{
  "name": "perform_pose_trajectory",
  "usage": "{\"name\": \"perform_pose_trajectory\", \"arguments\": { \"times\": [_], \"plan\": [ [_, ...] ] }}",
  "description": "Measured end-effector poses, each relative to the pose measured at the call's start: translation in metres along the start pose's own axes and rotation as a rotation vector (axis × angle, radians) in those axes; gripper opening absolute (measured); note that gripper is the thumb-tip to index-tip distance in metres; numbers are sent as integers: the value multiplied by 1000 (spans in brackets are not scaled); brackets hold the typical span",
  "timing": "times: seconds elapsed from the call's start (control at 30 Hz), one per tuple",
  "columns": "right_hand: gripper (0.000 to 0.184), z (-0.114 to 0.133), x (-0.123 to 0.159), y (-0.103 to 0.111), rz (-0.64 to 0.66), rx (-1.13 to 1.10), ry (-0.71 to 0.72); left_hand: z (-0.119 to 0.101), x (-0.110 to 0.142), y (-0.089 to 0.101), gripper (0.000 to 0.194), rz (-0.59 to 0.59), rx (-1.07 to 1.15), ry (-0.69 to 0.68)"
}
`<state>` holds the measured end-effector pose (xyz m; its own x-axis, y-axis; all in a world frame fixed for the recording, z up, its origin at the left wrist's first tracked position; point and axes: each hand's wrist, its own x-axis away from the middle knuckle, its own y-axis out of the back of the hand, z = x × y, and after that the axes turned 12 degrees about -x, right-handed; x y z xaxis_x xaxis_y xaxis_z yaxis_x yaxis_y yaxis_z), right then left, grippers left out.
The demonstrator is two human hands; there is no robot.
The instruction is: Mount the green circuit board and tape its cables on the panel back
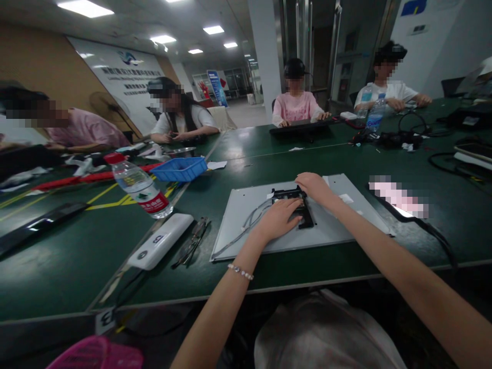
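Observation:
A flat light-grey metal panel [238,211] lies on the green table in front of me. On it sits a black bracket-like frame [306,218] with grey cables [246,225] running off to the left. My left hand [280,219] rests across the frame's near left part, fingers stretched out and lying flat, a beaded bracelet [240,271] on that wrist. Bent over the frame's far right corner is my right hand [313,188], its fingers curled against the edge; the fingertips are partly hidden. Small white labels [346,198] show on the panel beside my right forearm.
Left of the panel are glasses [192,241], a white power bank [163,241], a water bottle [140,187] and a blue tray [180,169]. A phone [400,200] with a black cable lies at right. Several people sit around the table. A pink basket [96,353] stands below the edge.

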<state>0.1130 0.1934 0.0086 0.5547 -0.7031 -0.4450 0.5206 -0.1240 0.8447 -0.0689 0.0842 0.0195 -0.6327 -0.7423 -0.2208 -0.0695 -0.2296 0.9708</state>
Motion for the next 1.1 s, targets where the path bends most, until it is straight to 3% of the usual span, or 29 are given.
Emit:
{"name": "perform_pose_trajectory", "arguments": {
  "times": [0.13, 0.3, 0.53, 0.7, 1.1],
  "plan": [
    [28, 18, -7, -3, 100, 61, 4, 0, -1, 0, 46, 3, 1, 1],
    [26, 14, -7, -7, 200, -24, -50, -1, -1, 0, 47, 9, 10, 11],
    [34, 0, -8, -16, 107, -200, -71, -1, -1, 0, 48, 3, 17, -2],
    [24, -6, -10, -25, 46, -289, -97, -1, -1, -2, 48, 9, 12, 15],
    [23, -5, -9, -27, 29, -323, -139, -1, -1, 0, 47, 12, 20, 25]
  ]
}}
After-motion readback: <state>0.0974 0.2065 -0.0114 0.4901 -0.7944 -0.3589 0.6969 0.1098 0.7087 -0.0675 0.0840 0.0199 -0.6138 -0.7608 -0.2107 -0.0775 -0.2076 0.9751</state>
